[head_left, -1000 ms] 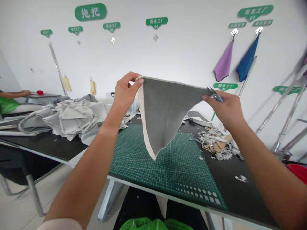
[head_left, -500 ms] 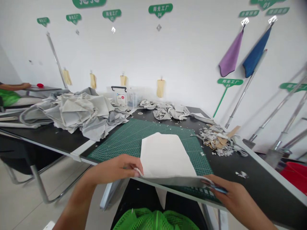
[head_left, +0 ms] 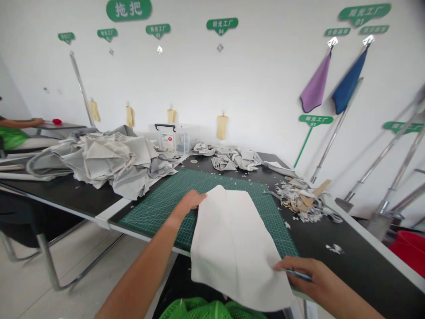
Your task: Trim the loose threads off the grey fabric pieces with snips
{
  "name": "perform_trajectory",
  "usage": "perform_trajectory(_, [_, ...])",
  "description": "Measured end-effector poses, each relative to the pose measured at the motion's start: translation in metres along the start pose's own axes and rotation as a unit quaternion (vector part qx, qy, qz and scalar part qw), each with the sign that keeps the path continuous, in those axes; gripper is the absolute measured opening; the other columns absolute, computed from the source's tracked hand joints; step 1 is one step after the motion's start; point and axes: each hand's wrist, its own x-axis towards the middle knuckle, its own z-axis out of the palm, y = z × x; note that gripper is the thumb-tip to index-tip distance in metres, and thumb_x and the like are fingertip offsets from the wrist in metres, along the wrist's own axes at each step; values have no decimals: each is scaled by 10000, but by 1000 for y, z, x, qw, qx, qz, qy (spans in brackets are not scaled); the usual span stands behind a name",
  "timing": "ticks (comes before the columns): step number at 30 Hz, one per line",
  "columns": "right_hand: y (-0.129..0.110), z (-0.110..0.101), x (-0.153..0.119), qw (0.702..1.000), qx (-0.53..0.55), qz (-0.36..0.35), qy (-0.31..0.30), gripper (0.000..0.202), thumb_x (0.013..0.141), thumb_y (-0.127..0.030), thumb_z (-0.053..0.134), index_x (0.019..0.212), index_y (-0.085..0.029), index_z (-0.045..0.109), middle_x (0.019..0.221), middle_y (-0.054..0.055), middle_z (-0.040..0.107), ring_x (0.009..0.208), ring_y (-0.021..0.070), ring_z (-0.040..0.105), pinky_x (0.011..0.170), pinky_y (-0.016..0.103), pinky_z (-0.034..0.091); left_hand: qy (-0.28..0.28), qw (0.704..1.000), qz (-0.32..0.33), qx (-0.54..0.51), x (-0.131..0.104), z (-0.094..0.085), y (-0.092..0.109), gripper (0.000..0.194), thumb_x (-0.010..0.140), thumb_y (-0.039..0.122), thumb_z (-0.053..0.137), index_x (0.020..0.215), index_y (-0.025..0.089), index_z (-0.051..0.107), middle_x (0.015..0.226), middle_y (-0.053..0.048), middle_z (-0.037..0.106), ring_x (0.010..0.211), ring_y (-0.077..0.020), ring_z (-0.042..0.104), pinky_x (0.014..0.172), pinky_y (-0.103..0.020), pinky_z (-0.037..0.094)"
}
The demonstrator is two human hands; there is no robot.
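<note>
A white piece of cloth (head_left: 232, 239) lies on the green cutting mat (head_left: 175, 195), its near end drooping over the table's front edge toward my lap. My left hand (head_left: 191, 202) is closed at the cloth's far left corner, pinching its edge. Over at the near right side of the cloth, my right hand (head_left: 307, 272) is closed around a slim, dark bluish pen-like tool (head_left: 299, 274); its exact kind is unclear. The fingertips of that hand also touch the cloth's right edge.
A large heap of grey-white cloth (head_left: 109, 155) covers the table's left part. Crumpled cloth (head_left: 232, 157) and a clear plastic box (head_left: 169, 138) stand behind the mat. Scraps (head_left: 303, 199) lie at right. Another person's arm (head_left: 26, 122) shows far left.
My left hand has moved from the cloth's near edge to its far left corner. The near edge, earlier lifted between both hands, now hangs down. My right hand has dropped slightly.
</note>
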Motion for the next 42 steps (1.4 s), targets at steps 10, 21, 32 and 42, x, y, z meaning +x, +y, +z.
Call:
perform_trajectory(10, [2, -13, -8, 1000, 24, 9, 4, 316, 862, -470, 675, 1105, -308, 795, 1201, 55, 734, 1141, 315, 658, 1013, 329, 516, -31, 993, 19, -114, 35, 35, 5, 280, 790, 234, 663, 1031, 112, 737, 868, -105, 769, 823, -213, 721, 783, -330, 577])
perform_trajectory(21, [-37, -45, 93, 990, 52, -65, 110, 355, 894, -529, 607, 1005, -227, 757, 1061, 54, 741, 1049, 298, 630, 952, 389, 453, 11, 983, 130, -132, 44, 63, -2, 392, 796, 242, 687, 1179, 157, 695, 1018, -92, 761, 894, -196, 706, 823, -302, 547])
perform_trajectory(32, [-49, 10, 260, 945, 136, -115, 273, 339, 807, -424, 659, 1097, -263, 731, 1138, 22, 723, 1015, 240, 622, 883, 335, 461, -92, 957, 212, -174, 32, 62, -2, 370, 834, 424, 658, 1073, 155, 742, 1045, -71, 750, 950, -215, 670, 859, -305, 512])
perform_trajectory(42, [-21, 33, 265, 949, 123, -107, 269, 405, 807, -583, 633, 891, -192, 697, 776, -4, 641, 708, 171, 534, 644, 266, 403, -142, 956, 199, -160, 30, 66, -2, 500, 801, 515, 712, 1167, 175, 696, 1017, -77, 740, 875, -200, 666, 752, -277, 495])
